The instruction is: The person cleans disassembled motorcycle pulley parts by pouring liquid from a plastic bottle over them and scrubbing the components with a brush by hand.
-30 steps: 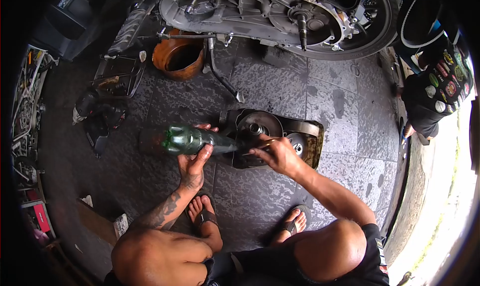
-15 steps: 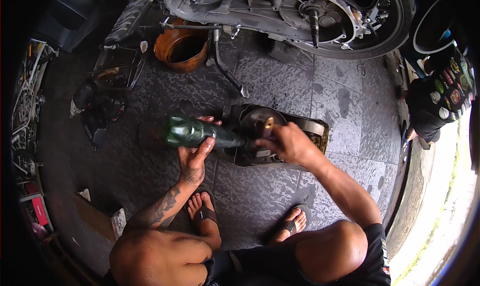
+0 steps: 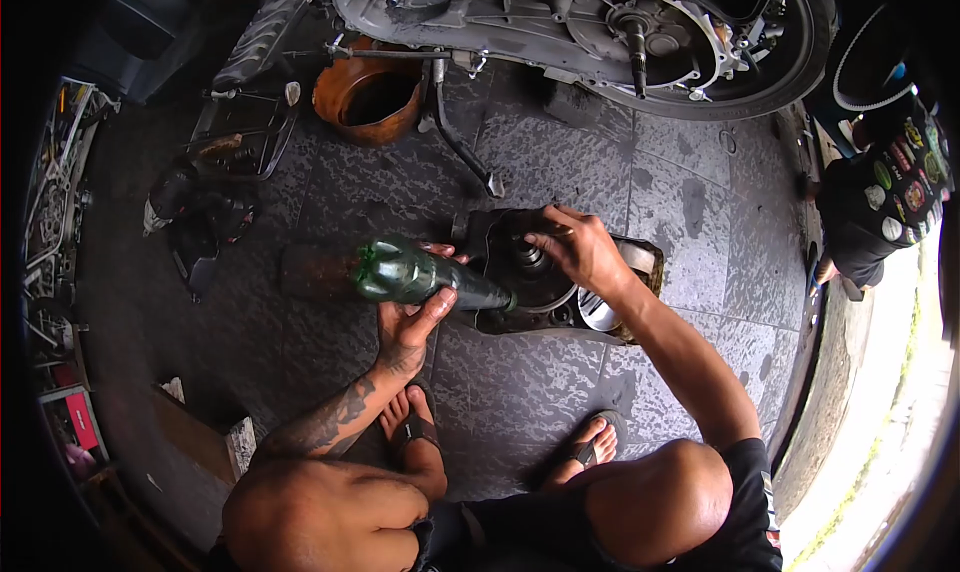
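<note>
My left hand [image 3: 415,312] is wrapped round a green plastic bottle [image 3: 400,272], which lies tilted with its narrow end over the near left edge of a dark tray-like container [image 3: 490,324]. Inside that container sits a round, dark metal part [image 3: 545,287] with a raised centre. My right hand [image 3: 590,257] is over this part, its fingers bent and thumb close to the centre. What the fingers pinch is hidden. A silvery round piece [image 3: 597,312] shows below my right wrist, inside the container.
A scooter engine casing [image 3: 480,37] and rear wheel [image 3: 790,72] stand ahead. An orange-brown bucket [image 3: 330,102] sits under them, beside a metal stand leg [image 3: 462,152]. Black parts [image 3: 205,232] lie on the left floor. Another person [image 3: 885,187] is at the right.
The bottle and my left hand have shifted slightly right. My right hand has moved up over the round part, and the brown-gold piece that stuck out of its grip no longer shows.
</note>
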Demonstrator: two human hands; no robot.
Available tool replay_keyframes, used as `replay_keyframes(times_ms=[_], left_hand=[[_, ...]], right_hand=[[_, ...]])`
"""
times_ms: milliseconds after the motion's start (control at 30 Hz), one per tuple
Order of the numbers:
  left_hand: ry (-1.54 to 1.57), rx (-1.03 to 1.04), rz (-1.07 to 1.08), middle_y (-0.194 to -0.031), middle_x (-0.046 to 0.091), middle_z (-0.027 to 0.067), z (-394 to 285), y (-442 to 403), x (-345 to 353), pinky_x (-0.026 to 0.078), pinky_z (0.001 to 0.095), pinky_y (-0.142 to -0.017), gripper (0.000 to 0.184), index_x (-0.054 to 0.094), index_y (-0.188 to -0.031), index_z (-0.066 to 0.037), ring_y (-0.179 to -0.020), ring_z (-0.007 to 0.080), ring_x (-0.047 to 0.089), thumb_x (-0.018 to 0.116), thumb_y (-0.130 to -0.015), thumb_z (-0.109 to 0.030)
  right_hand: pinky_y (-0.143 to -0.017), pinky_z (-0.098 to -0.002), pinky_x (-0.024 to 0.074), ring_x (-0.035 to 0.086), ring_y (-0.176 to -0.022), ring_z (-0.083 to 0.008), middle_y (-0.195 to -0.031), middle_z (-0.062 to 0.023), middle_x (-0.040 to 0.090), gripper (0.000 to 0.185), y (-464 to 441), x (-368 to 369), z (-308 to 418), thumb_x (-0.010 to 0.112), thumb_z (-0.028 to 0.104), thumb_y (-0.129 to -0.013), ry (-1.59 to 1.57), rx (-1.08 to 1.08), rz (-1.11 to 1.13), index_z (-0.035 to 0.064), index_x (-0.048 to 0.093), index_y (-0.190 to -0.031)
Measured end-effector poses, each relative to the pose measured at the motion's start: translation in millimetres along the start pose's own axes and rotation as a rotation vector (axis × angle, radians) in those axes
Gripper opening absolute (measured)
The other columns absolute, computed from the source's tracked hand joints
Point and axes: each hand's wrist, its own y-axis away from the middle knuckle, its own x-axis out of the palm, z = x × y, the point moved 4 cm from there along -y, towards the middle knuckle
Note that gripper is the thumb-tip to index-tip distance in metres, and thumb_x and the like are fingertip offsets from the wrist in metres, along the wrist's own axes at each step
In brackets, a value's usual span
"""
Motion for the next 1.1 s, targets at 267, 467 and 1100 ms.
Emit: replay_keyframes(times_ms=[267, 467, 1100], left_hand=[[-0.069, 0.051, 0.031, -0.128, 0.051, 0.0137, 1, -3, 1, 0.043, 0.0426, -0.103, 0.048, 0.046, -0.130, -0.001, -0.120, 0.0302, 0.054, 0.061, -0.084, -0.003], [-0.049, 0.030, 0.030, -0.127, 0.051, 0.0147, -2, -2, 8, 0.041, 0.0449, -0.105, 0.053, 0.046, -0.129, 0.000, -0.119, 0.0308, 0.054, 0.063, -0.079, -0.004], [-0.017, 0.029, 0.074, -0.126, 0.050, 0.0124, -2, -5, 11, 0.040, 0.0393, -0.106, 0.051, 0.045, -0.128, -0.001, -0.122, 0.0240, 0.051, 0.067, -0.082, 0.000]], right_hand=[[-0.064, -0.0482, 0.0538, 0.065, -0.072, -0.0414, -0.081, -0.0214, 0.064, 0.023, 4, -27, 13, 0.067, 0.023, -0.088, 0.181, 0.182, 0.009, 0.0018, 0.061, -0.097], [-0.071, -0.0462, 0.0545, 0.066, -0.079, -0.0408, -0.088, -0.0226, 0.067, 0.023, -4, -7, 12, 0.064, 0.017, -0.089, 0.163, 0.183, 0.084, 0.0017, 0.061, -0.106], [-0.069, -0.0492, 0.0536, 0.065, -0.075, -0.0423, -0.076, -0.0228, 0.066, 0.027, -41, -15, 23, 0.062, 0.026, -0.090, 0.290, 0.183, 0.370, 0.0022, 0.059, -0.102]])
